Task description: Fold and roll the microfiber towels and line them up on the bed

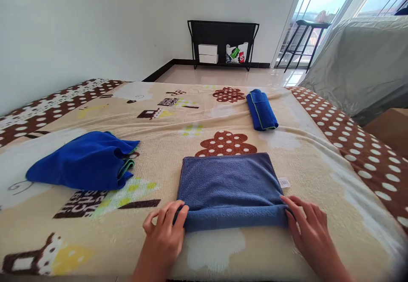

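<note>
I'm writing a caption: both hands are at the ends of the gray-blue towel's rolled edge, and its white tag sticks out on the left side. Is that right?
Wrong side: the head view shows the white tag sticking out on the right of the gray-blue towel. The left hand and right hand are indeed at the ends of its rolled edge.

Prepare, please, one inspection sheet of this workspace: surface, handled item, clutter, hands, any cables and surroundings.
Surface: cream patterned blanket, brown dotted borders, light wrinkles.
Handled item: grey-blue towel, near edge rolled, white tag at right side.
Clutter: loosely bunched royal-blue cloth at left; rolled royal-blue cloth farther off, at right.
Hands: left hand and right hand hold opposite ends of the roll.
Cables: nothing seen.
Surroundings: black rack, black stool, covered object at right.
</note>
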The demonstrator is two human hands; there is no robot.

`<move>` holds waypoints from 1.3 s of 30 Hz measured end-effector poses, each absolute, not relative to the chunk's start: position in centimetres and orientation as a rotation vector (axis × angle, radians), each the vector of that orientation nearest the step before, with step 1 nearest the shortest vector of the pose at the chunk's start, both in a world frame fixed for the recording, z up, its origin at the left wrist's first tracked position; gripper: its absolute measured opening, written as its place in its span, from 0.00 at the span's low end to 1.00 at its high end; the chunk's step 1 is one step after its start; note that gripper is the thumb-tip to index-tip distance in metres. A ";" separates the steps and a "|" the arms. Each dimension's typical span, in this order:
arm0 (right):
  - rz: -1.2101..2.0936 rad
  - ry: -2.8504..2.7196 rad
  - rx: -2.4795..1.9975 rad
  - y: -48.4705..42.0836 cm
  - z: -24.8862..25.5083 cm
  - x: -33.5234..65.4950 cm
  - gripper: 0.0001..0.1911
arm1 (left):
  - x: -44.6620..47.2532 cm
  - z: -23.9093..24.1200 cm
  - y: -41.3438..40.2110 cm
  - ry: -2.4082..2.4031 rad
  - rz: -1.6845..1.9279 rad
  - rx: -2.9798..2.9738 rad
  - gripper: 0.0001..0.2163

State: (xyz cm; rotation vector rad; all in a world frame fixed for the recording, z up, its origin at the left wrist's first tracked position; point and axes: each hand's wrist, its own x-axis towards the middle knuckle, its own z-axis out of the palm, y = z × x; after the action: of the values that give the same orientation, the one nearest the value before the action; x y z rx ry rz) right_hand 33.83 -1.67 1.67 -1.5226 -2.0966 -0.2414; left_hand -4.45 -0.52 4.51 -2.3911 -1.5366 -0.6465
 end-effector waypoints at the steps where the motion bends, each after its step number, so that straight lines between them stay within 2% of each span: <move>1: -0.260 -2.086 -1.481 -1.7 1.8 32.1 0.22 | -2.8 4.5 -0.7 -1.536 -0.727 -2.352 0.17; 3: -0.186 -2.185 -1.306 -1.7 2.3 28.5 0.25 | 0.7 4.4 -0.8 -1.449 -0.889 -2.423 0.18; 5: -0.095 -2.313 -1.165 -1.4 2.9 25.5 0.24 | 3.5 4.4 -0.7 -1.313 -0.929 -2.579 0.19; 8: -0.101 -2.400 -1.188 -0.7 2.9 24.5 0.24 | 4.2 4.0 -0.1 -1.308 -0.737 -2.649 0.18; 11: -0.150 -2.425 -1.320 -0.3 2.0 27.5 0.29 | 0.8 3.4 0.2 -1.403 -0.522 -2.555 0.21; 14: -0.194 -2.373 -1.461 -0.4 1.6 30.2 0.33 | -2.4 3.3 0.2 -1.475 -0.457 -2.450 0.22; 18: -0.195 -2.290 -1.403 -0.1 2.8 27.6 0.29 | -0.4 4.5 0.4 -1.464 -0.501 -2.431 0.20; 23: 0.088 -2.430 -1.289 2.2 3.9 22.7 0.28 | 3.9 5.5 2.3 -1.350 -0.491 -2.650 0.22; 28: -0.110 -2.324 -1.646 2.7 2.1 27.4 0.30 | -1.2 4.0 2.8 -1.592 -0.318 -2.523 0.28; 33: -0.150 -2.289 -1.642 2.9 2.5 28.3 0.26 | -0.9 4.6 2.6 -1.660 -0.361 -2.422 0.24; 37: 0.202 -2.462 -1.332 6.1 4.6 24.1 0.26 | 3.9 6.3 5.2 -1.509 -0.422 -2.625 0.28; 39: 0.386 -2.476 -1.278 7.9 4.8 22.8 0.26 | 4.8 6.2 7.1 -1.580 -0.396 -2.671 0.27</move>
State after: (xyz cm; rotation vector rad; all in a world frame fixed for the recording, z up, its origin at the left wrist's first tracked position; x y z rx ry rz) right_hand 22.76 7.88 4.76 -1.2778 -2.4755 0.3857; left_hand 4.82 7.14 6.15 -2.6709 -1.5796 -0.3964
